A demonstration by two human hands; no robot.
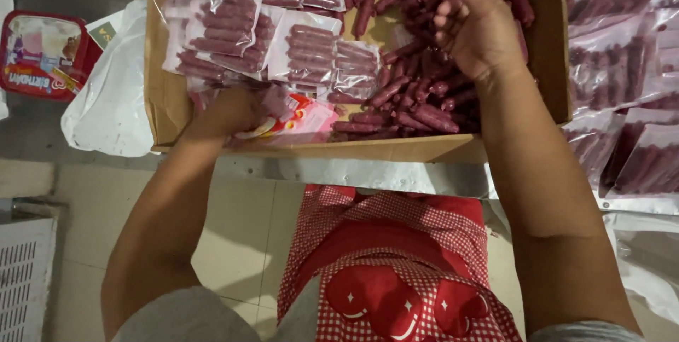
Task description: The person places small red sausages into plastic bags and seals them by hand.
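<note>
A shallow cardboard box (453,147) lies in front of me, holding a loose heap of dark red sausages (417,94) on its right side and several clear sealed packs of sausages (304,52) on its left. My right hand (477,27) hovers over the heap with its fingers curled around a few sausages. At the box's near left corner, my left hand (226,112) grips a printed red-and-white plastic bag (300,119) that lies flat on the box floor.
More sealed sausage packs (622,66) are piled to the right of the box. A white plastic bag (109,101) and a red printed tub (42,52) lie to the left. A red checked apron (396,271) hangs below, over a tiled floor.
</note>
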